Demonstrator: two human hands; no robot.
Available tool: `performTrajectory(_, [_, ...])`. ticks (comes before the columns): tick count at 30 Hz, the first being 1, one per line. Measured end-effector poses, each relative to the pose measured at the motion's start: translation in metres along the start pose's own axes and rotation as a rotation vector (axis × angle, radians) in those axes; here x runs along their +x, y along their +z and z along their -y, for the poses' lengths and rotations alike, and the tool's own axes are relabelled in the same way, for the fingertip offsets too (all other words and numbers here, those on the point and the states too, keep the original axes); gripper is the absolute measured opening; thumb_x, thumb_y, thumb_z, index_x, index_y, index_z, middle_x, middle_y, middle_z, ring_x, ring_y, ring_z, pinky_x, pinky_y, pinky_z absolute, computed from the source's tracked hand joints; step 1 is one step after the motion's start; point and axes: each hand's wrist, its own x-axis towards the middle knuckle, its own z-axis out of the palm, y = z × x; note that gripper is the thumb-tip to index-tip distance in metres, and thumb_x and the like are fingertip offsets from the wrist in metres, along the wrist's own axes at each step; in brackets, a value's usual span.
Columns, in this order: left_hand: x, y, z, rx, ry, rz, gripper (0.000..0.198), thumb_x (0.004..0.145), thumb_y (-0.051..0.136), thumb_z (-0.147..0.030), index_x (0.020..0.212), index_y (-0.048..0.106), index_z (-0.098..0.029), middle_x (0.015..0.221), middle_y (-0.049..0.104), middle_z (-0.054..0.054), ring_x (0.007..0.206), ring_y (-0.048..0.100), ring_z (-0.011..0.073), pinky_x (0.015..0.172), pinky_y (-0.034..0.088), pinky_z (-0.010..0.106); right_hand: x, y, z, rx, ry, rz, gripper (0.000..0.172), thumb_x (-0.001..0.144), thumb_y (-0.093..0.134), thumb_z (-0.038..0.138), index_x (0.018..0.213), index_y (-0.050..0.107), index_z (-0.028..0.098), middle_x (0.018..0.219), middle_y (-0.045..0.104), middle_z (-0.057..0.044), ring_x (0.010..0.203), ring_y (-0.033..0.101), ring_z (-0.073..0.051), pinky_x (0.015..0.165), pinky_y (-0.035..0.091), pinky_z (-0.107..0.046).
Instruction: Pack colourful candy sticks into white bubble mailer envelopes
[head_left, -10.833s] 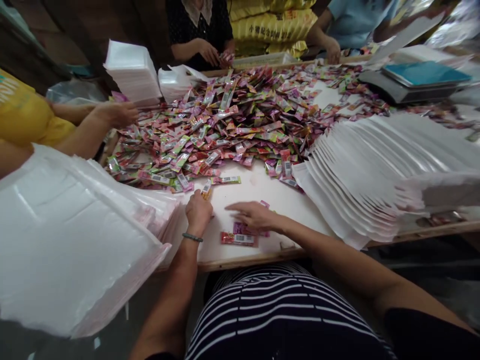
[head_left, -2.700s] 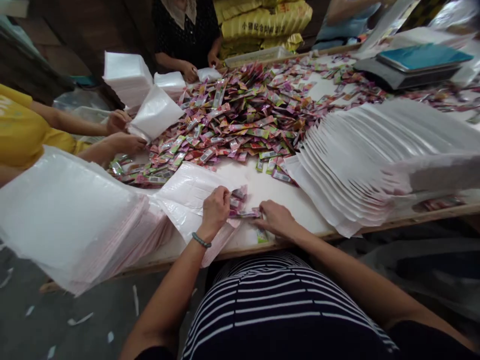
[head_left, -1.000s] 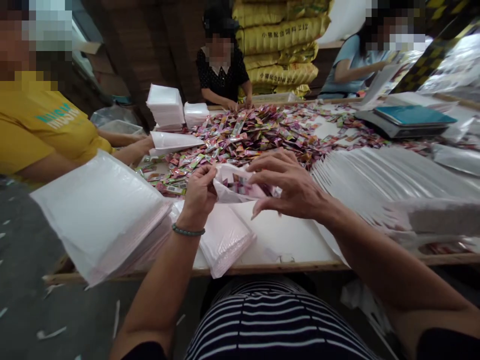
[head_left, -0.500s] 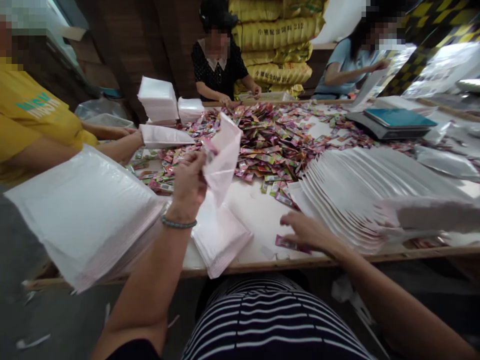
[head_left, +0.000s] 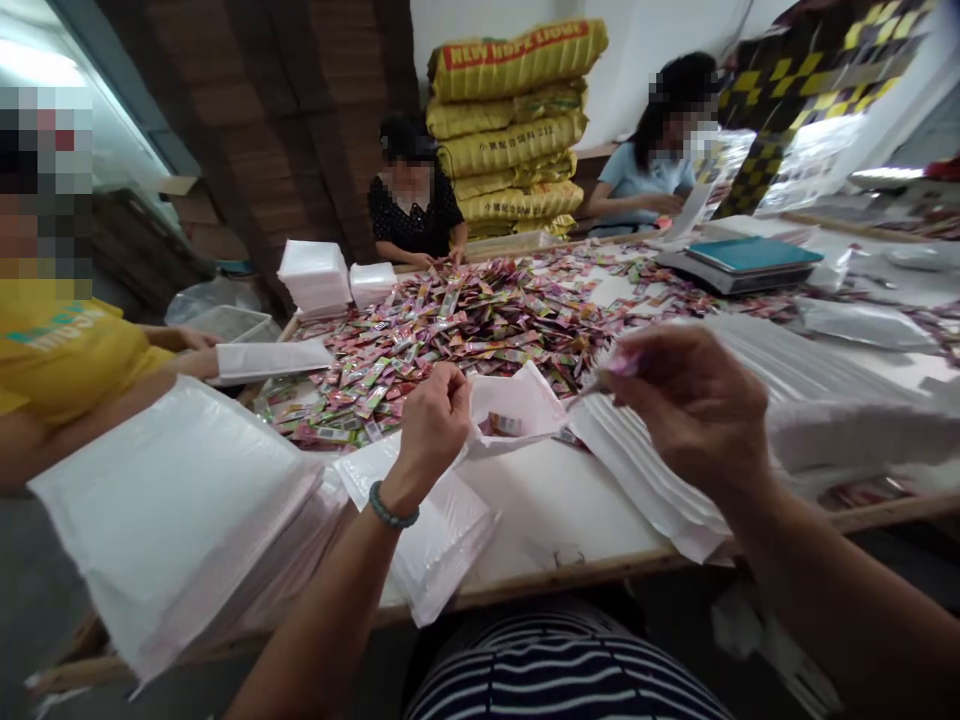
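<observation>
Over the white table (head_left: 540, 520), right-hand fingers (head_left: 664, 345) partly hide a blurred packet (head_left: 625, 363).

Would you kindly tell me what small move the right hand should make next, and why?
I would probably bring the right hand left and drop what looks like a purplish packet into the white pouch: the left hand holds that pouch, its mouth gapes, and a packet with a pale label already lies inside.
</observation>
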Motion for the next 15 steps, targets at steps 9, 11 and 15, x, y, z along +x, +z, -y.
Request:
performTrajectory(9, [0.015,-0.021,0.011,0.092,-0.029,-0.097,0.012,0.084,0.051,-0.029,0.077,0.052,-0.02,0.064,0.056,-0.003,0.058,0.052,0.0135,0.058,0.038,0.025,0.058,0.084,-0.007,-0.239,-0.295,0.855,0.008,0.081,0.061,0.011,0.078,0.067,0.015,0.078,0.067,-0.002,0.072,0.058,-0.012,0.069,0.042,-0.024])
performTrajectory(11, [0.01,-0.039,0.014,0.206,-0.001,-0.244,0.009,0.085,0.052,-0.027,0.079,0.054,-0.02,0.065,0.056,-0.002,0.058,0.053,0.0138,0.058,0.038,0.026,0.066,0.087,-0.018,-0.136,-0.328,0.657,0.014,0.089,0.055,0.018,0.092,0.068,0.016,0.093,0.068,-0.004,0.082,0.059,-0.012,0.076,0.043,-0.025])
performTrajectory(15, [-0.025,-0.061,0.013,0.452,0.265,-0.411,0.003,0.086,0.055,-0.018,0.087,0.057,-0.019,0.072,0.06,0.001,0.063,0.056,0.0147,0.059,0.039,0.027,0.072,0.094,-0.08,-0.327,-0.022,0.217,0.03,0.098,0.042,0.032,0.101,0.066,0.014,0.092,0.067,-0.006,0.087,0.057,-0.016,0.08,0.042,-0.028])
